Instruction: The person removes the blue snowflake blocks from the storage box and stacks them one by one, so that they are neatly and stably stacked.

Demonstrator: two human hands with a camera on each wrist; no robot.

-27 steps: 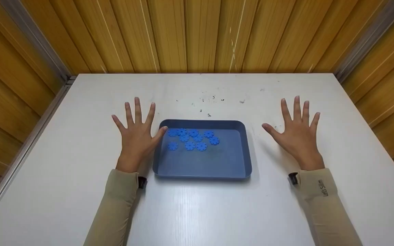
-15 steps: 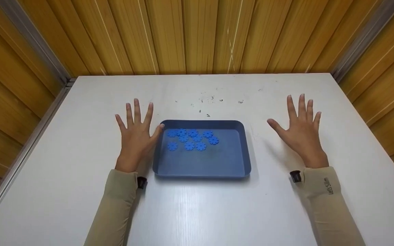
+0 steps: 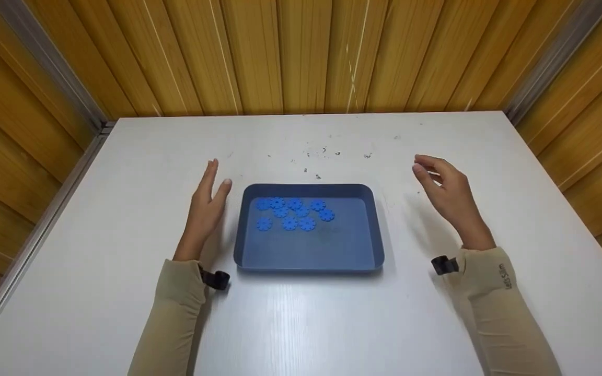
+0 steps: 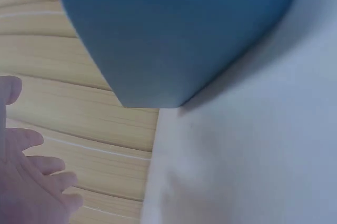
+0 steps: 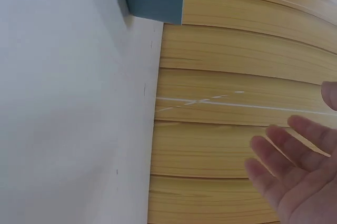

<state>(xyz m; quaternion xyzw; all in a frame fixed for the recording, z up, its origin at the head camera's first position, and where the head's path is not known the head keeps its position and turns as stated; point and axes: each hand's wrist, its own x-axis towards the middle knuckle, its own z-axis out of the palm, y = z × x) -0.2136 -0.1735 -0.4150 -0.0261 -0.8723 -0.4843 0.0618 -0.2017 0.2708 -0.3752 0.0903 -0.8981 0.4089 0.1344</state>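
Observation:
A blue-grey rectangular tray [image 3: 311, 256] lies in the middle of the white table, with several blue notched discs [image 3: 290, 223] grouped toward its back left. My left hand [image 3: 204, 214] is held just left of the tray, turned edge-on with its fingers extended and nothing in it. Off to the tray's right, my right hand [image 3: 450, 196] has its fingers loosely bent toward the thumb and holds nothing. In the left wrist view the tray's outer wall [image 4: 174, 50] fills the top, with the left hand [image 4: 31, 187] at the lower left. The right wrist view shows the right hand [image 5: 300, 166] with relaxed fingers.
The white table [image 3: 301, 324] has small dark marks behind the tray. Wood-look panels [image 3: 301, 57] rise along its back edge and on both sides. A black wrist camera [image 3: 217, 280] sits at the left cuff, another wrist camera [image 3: 443, 265] at the right cuff.
Both hands have turned from palm-down with spread fingers to more upright on their sides; the right fingers have bent inward. The left thumb no longer overlaps the tray's edge. Tray and discs stay put.

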